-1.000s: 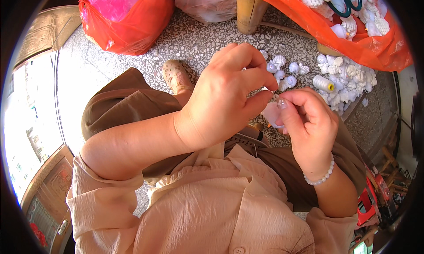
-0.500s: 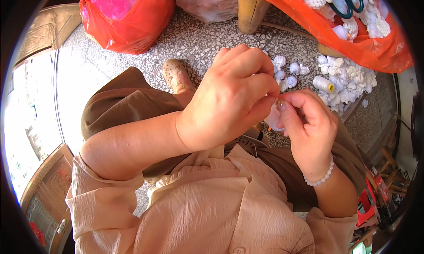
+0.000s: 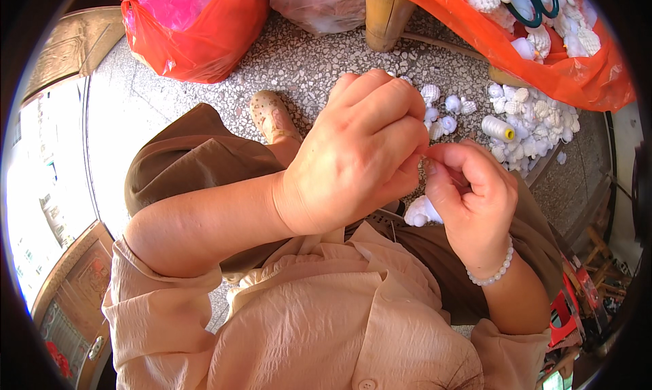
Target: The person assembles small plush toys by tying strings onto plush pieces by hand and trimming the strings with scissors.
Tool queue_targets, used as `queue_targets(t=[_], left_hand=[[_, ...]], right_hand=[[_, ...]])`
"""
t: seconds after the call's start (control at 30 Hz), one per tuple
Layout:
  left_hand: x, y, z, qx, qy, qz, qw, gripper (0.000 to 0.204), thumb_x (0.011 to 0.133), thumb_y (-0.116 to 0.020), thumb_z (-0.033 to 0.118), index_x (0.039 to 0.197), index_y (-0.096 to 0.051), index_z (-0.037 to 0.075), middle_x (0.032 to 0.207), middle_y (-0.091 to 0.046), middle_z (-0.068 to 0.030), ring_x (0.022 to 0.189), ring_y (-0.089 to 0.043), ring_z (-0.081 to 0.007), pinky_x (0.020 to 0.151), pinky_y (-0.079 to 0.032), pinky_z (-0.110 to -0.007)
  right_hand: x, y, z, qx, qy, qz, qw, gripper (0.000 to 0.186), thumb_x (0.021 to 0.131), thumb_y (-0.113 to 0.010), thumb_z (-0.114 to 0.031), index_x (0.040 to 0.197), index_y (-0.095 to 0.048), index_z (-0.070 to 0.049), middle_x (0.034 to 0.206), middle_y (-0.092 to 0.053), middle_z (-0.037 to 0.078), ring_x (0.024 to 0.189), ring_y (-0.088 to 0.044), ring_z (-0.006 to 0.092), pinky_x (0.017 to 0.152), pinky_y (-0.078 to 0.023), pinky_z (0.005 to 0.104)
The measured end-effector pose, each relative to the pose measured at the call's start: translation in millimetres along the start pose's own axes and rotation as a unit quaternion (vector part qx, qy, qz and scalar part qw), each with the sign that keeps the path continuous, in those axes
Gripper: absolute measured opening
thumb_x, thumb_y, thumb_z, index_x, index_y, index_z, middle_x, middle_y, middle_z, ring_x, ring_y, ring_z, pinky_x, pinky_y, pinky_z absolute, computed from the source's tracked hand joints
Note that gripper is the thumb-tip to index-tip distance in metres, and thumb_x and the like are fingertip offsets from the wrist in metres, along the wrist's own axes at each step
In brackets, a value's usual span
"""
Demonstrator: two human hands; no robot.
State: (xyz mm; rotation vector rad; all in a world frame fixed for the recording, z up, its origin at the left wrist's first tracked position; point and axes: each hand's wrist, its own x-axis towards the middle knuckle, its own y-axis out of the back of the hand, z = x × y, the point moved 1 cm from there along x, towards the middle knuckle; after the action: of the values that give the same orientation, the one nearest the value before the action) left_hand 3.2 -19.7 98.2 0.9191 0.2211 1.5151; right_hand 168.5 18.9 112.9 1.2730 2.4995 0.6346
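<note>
My left hand (image 3: pixel 356 149) is closed in a pinch, knuckles up, its fingertips meeting those of my right hand (image 3: pixel 472 200). Whatever lies between the fingertips is too small to make out. My right hand, with a pale bead bracelet (image 3: pixel 494 271) at the wrist, is also closed, thumb against forefinger. A small white knitted piece (image 3: pixel 421 211) shows under its thumb, partly hidden by the hand and seemingly held by it. Both hands are above my lap, over brown trousers (image 3: pixel 197 149).
On the speckled floor (image 3: pixel 305 64) lie a heap of small white knitted pieces (image 3: pixel 536 118) and a white thread spool (image 3: pixel 499 128). A red bag (image 3: pixel 577 84) holds more pieces and green-handled scissors (image 3: pixel 536 13). Another red bag (image 3: pixel 197 44) and a bamboo leg (image 3: pixel 387 20) stand ahead.
The white knitted piece has shifted lower and turned, showing its textured side. My left fingers have closed tighter and rolled slightly; the right hand has hardly moved.
</note>
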Motion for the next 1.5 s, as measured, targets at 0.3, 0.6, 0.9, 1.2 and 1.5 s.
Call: queue_targets(t=[0.3, 0.6, 0.9, 1.2, 1.5], left_hand=[[3, 2, 0, 0.02, -0.03, 0.017, 0.999, 0.024, 0.051, -0.066, -0.001, 0.073, -0.058, 0.004, 0.083, -0.054, -0.0075, 0.071, -0.052, -0.0249, 0.062, -0.042, -0.034], [2, 8, -5, -0.027, 0.07, -0.022, 0.997, 0.021, 0.06, -0.063, -0.003, 0.08, -0.061, 0.004, 0.089, -0.055, -0.0103, 0.077, -0.055, -0.027, 0.068, -0.046, -0.035], [7, 1, -4, 0.083, -0.174, 0.069, 0.979, 0.031, 0.051, -0.071, 0.005, 0.081, -0.064, 0.004, 0.081, -0.055, -0.0057, 0.072, -0.055, -0.0217, 0.061, -0.04, -0.033], [5, 4, -6, 0.052, -0.114, -0.025, 0.992, 0.027, 0.047, -0.063, 0.007, 0.073, -0.056, 0.004, 0.077, -0.05, -0.007, 0.069, -0.052, -0.0242, 0.062, -0.04, -0.035], [19, 48, -51, 0.084, 0.159, -0.061, 0.982, 0.01, 0.067, -0.058, -0.004, 0.077, -0.056, -0.003, 0.079, -0.054, -0.0111, 0.076, -0.056, -0.0284, 0.07, -0.046, -0.036]], right_hand=[[2, 2, -5, 0.071, -0.096, -0.036, 0.992, 0.009, 0.081, -0.063, -0.001, 0.089, -0.065, 0.003, 0.072, -0.063, 0.008, 0.057, -0.058, 0.0094, 0.053, -0.046, 0.024], [4, 7, -2, 0.202, -0.204, -0.057, 0.956, 0.019, 0.094, -0.053, -0.012, 0.097, -0.064, 0.003, 0.073, -0.064, 0.003, 0.062, -0.057, 0.006, 0.057, -0.046, 0.0211], [-2, 2, 6, 0.333, -0.23, -0.092, 0.91, 0.024, 0.096, -0.05, -0.014, 0.106, -0.06, 0.005, 0.067, -0.056, -0.001, 0.058, -0.048, 0.0032, 0.051, -0.041, 0.0202], [10, 13, 2, 0.119, -0.096, -0.112, 0.982, 0.01, 0.085, -0.059, -0.002, 0.093, -0.063, 0.003, 0.071, -0.062, 0.005, 0.059, -0.054, 0.0088, 0.053, -0.044, 0.0236], [12, 51, -18, 0.072, -0.072, 0.025, 0.994, 0.009, 0.088, -0.056, -0.002, 0.088, -0.063, 0.003, 0.075, -0.063, 0.003, 0.062, -0.055, 0.0064, 0.056, -0.045, 0.0228]])
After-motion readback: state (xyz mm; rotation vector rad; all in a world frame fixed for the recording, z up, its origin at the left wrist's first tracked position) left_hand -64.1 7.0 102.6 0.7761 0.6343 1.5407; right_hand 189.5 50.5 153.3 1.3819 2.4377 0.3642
